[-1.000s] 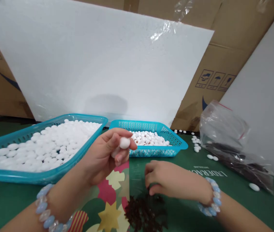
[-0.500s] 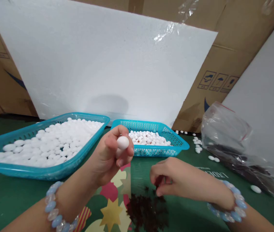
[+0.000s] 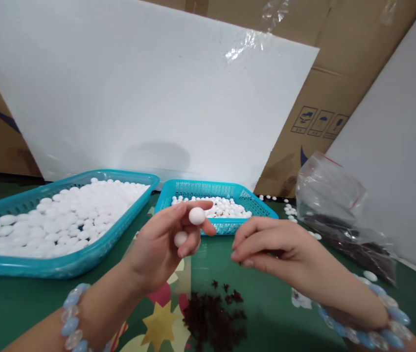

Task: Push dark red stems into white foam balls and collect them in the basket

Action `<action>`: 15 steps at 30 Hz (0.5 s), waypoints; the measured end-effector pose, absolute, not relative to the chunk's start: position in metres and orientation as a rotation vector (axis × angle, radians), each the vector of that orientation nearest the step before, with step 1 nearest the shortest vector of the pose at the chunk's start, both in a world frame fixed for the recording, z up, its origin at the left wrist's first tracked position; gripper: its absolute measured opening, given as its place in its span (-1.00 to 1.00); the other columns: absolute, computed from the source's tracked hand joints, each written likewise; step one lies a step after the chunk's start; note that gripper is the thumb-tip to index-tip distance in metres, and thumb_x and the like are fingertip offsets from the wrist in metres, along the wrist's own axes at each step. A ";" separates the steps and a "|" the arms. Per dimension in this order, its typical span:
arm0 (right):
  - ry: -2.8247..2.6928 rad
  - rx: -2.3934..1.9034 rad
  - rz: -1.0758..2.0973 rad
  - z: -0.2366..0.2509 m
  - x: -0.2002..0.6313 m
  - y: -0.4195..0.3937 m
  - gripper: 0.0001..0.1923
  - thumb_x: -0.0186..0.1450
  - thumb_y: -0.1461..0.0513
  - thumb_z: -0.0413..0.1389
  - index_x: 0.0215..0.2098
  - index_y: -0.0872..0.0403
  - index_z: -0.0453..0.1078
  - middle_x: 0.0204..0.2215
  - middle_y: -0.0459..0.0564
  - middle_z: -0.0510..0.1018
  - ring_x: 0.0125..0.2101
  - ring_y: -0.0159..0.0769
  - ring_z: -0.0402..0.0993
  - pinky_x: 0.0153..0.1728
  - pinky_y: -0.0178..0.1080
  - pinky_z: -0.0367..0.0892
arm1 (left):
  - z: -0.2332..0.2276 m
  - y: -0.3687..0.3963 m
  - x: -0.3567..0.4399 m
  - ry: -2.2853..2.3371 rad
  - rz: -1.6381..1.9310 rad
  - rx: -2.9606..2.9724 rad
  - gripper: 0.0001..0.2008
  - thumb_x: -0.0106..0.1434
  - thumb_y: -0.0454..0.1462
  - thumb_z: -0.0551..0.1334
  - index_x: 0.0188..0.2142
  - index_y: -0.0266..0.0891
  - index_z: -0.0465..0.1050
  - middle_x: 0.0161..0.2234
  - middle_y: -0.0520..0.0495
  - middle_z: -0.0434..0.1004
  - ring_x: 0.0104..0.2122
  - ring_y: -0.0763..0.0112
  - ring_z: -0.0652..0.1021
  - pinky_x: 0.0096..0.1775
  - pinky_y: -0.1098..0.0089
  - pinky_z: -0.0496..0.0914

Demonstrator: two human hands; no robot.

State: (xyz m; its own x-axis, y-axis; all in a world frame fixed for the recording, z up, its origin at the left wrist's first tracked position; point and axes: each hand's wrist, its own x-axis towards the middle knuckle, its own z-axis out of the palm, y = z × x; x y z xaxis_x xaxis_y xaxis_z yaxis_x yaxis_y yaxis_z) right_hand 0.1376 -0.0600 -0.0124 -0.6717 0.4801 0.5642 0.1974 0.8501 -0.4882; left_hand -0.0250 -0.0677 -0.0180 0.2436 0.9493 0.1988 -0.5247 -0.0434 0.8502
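White bead [image 3: 196,215]: small, smooth, oval; pinched between thumb and fingertip of the left hand [image 3: 164,244], raised above the surface [image 3: 28,303]. A second white bead [image 3: 180,238] sits tucked lower in the same hand's curled fingers. Judged very light, hard and slick, so likely to roll or pop out; best held across its short axis with fingertip pads, gentle pressure. Right hand [image 3: 277,247], just right of the bead: fingertips closed together; whether they hold anything I cannot tell. Below the bead, a loose pile of dark red-brown star bits [image 3: 213,318] on the surface. Behind the bead, small blue basket [image 3: 208,188] of white beads; left of it, large blue basket [image 3: 64,266], heaped. Far right, clear plastic bag [image 3: 335,200] with dark contents; stray beads [image 3: 290,211] nearby. Nothing blocks the space between the hands.
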 end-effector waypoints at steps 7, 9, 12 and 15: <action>-1.923 -0.381 0.775 -0.016 0.129 -0.063 -0.74 0.01 0.47 -0.01 -0.49 0.00 0.34 -0.59 -0.19 0.37 -0.54 -0.56 0.31 -0.56 -0.50 0.28 | -0.027 -0.067 -0.018 0.577 1.233 1.066 -0.85 -0.20 -0.24 0.23 -0.56 -0.20 0.32 -0.69 0.10 0.41 -0.83 0.77 0.13 -0.70 0.62 -0.02; -1.854 -0.307 0.893 -0.019 0.126 -0.063 -0.67 0.00 0.49 -0.01 -0.39 -0.04 0.31 -0.57 -0.21 0.37 -0.54 -0.58 0.32 -0.53 -0.52 0.31 | -0.028 -0.067 -0.015 0.613 1.216 1.067 -0.79 -0.25 -0.21 0.25 -0.57 -0.20 0.29 -0.80 0.18 0.30 -0.83 0.76 0.10 -0.71 0.62 -0.05; -1.784 -0.234 0.936 -0.022 0.124 -0.064 -0.62 0.00 0.51 -0.02 -0.33 -0.06 0.28 -0.55 -0.22 0.36 -0.52 -0.60 0.33 -0.49 -0.54 0.31 | -0.028 -0.068 -0.013 0.670 1.218 1.073 -0.74 -0.28 -0.16 0.25 -0.58 -0.23 0.27 -0.89 0.22 0.12 -0.83 0.74 0.08 -0.70 0.61 -0.05; -1.760 -0.250 0.881 -0.022 0.123 -0.065 -0.64 0.00 0.49 -0.01 -0.34 -0.05 0.27 -0.54 -0.21 0.36 -0.51 -0.59 0.33 -0.47 -0.53 0.31 | -0.029 -0.069 -0.013 0.655 1.238 1.076 -0.71 -0.31 -0.14 0.26 -0.59 -0.25 0.30 -0.85 0.20 0.13 -0.80 0.74 0.10 -0.69 0.61 -0.05</action>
State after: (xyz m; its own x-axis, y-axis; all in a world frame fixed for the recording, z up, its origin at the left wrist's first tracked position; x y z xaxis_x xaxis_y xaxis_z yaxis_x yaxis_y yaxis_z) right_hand 0.1228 -0.0653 -0.0223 -0.3796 0.5631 0.7340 -0.2499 0.7015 -0.6674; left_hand -0.0128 -0.0691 -0.0289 0.2495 0.9573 0.1462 -0.4179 -0.0297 0.9080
